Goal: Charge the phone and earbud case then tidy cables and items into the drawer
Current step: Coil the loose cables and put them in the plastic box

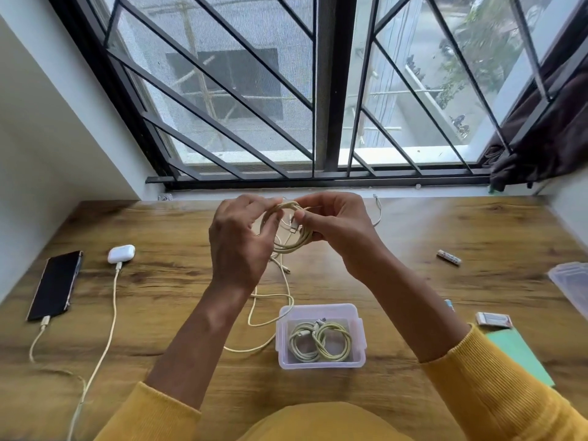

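Wood-grain tabletop (413,313) below, my left hand (238,246) grips the pale yellow coiled cable (294,241) steady while my right hand (337,230) pinches its plug end, tucking it.

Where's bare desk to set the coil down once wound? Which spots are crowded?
Bare wood lies between the earbud case and the left hand, and between the right hand and the small tube. Crowded: the loose cable left of the clear box, and the right edge by the green pad.
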A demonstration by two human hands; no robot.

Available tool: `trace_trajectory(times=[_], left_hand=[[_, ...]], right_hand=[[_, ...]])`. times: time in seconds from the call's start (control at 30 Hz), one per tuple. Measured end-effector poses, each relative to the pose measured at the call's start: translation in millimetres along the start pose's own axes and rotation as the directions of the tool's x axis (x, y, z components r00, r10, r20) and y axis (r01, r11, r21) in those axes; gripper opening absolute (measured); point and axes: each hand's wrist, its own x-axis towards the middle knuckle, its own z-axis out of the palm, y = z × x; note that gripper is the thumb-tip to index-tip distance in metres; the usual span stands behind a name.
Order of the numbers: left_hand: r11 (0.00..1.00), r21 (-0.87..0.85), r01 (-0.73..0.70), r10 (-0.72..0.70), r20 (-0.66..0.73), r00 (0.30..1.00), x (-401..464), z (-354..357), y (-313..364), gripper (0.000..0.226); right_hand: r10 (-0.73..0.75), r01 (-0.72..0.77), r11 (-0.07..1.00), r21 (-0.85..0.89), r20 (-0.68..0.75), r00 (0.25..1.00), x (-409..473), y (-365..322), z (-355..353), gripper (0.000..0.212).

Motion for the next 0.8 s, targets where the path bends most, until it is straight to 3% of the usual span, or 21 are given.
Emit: trace_trajectory(times=[0.13, 0.2, 0.33, 0.5, 0.63, 0.8], left_hand=[[0.976, -0.198, 0.089, -0.079, 0.056, 0.995, 3, -1, 0, 0.016], [0.914, -0.334, 0.229, -0.184, 0.162, 0.970, 5, -1, -3, 0.015], [0.629, -0.618, 0.472, -0.311, 0.357, 0.881, 6, -3, -3, 0.030], [0.298, -0.688, 0.661, -0.353, 0.564, 0.746, 6, -11, 2, 0.025], [0.061, -0.687, 0.725, -0.374, 0.657, 0.654, 8, -16, 8, 0.032], [-0.172, -0.673, 0.720, -0.329, 0.728, 0.602, 4, -15, 8, 0.024]], right_hand=[[-0.021, 0.021, 1.000, -0.013, 0.001, 1.000, 0, 0, -1, 0.017], [-0.039, 0.038, 0.998, -0.046, -0.011, 0.999, 0, 0, -2, 0.018], [-0.096, 0.089, 0.982, -0.167, -0.035, 0.995, 2, 1, -3, 0.021], [-0.167, 0.149, 0.948, -0.283, -0.041, 0.985, 6, 5, -3, 0.022], [-0.183, 0.161, 0.935, -0.316, -0.040, 0.982, 5, 9, -3, 0.023], [-0.177, 0.148, 0.930, -0.336, -0.059, 0.982, 5, 11, -3, 0.026]])
